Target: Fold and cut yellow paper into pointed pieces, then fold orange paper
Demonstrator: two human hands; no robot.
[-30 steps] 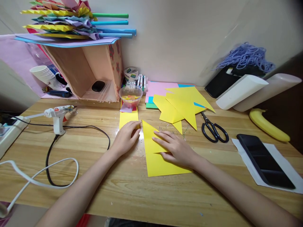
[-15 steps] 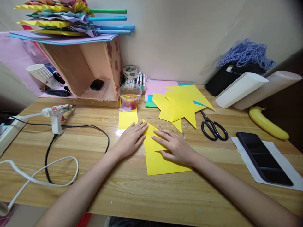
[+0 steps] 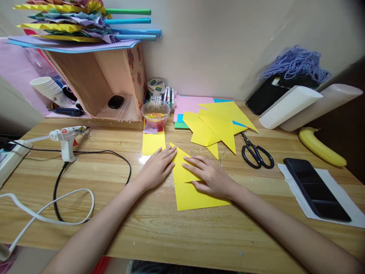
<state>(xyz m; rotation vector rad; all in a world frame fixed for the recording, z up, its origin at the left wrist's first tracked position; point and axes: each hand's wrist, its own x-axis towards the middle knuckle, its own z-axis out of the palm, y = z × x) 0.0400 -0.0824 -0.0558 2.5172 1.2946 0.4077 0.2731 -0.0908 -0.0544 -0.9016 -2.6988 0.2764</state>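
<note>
A yellow paper sheet (image 3: pixel 194 198) lies on the wooden desk (image 3: pixel 171 228) with its top part folded down into a triangle. My left hand (image 3: pixel 156 167) lies flat, fingers stretched out, its fingertips pressing the left edge of the fold near the point. My right hand (image 3: pixel 209 176) rests flat on the folded triangle, fingers spread, holding it down. A narrow yellow strip (image 3: pixel 153 142) lies just beyond my left hand.
Several cut yellow pieces (image 3: pixel 219 125) and black scissors (image 3: pixel 256 154) lie behind right. A phone (image 3: pixel 316 190) on white paper and a banana (image 3: pixel 321 148) sit at right. A glue gun (image 3: pixel 67 139) with cables is at left. A small plastic bowl (image 3: pixel 156 113) and a cardboard box (image 3: pixel 97 87) stand at the back.
My left hand has slid right from the narrow strip onto the fold's left edge, fingers now extended. My right hand stays on the triangle.
</note>
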